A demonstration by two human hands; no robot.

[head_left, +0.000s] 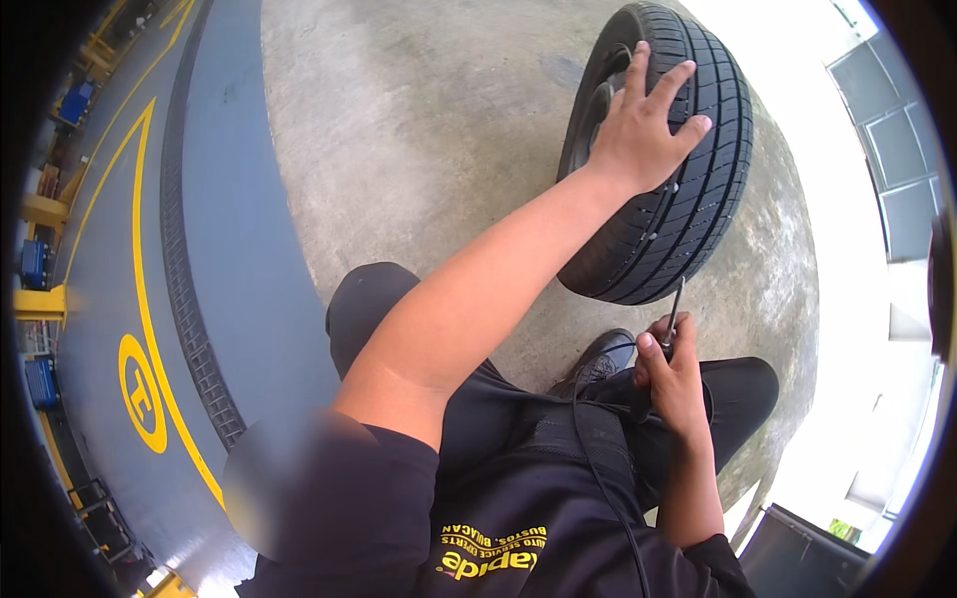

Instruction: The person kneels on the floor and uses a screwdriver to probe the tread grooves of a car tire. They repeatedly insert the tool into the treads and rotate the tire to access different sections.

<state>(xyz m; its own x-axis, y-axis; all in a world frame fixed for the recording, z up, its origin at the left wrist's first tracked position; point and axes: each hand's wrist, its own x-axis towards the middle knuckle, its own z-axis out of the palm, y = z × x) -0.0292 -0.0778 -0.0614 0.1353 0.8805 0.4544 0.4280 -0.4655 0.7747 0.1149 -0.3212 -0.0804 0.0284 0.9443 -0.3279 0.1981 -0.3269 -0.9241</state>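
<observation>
Yellow lettering runs upside down across the person's black shirt. Beyond it, the right hand, its forearm rising from the lower right, pinches a thin metal tool whose tip meets the near edge of a black tire. The tire stands on the concrete floor; the left arm reaches across, its hand spread over the tread. Far left, a round yellow marking is painted on grey flooring.

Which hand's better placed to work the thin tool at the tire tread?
Right, I'd say: the right hand grips the thin tool, its tip by the lower edge of the tire. The left hand is spread on the tire, likely better for steadying.
</observation>
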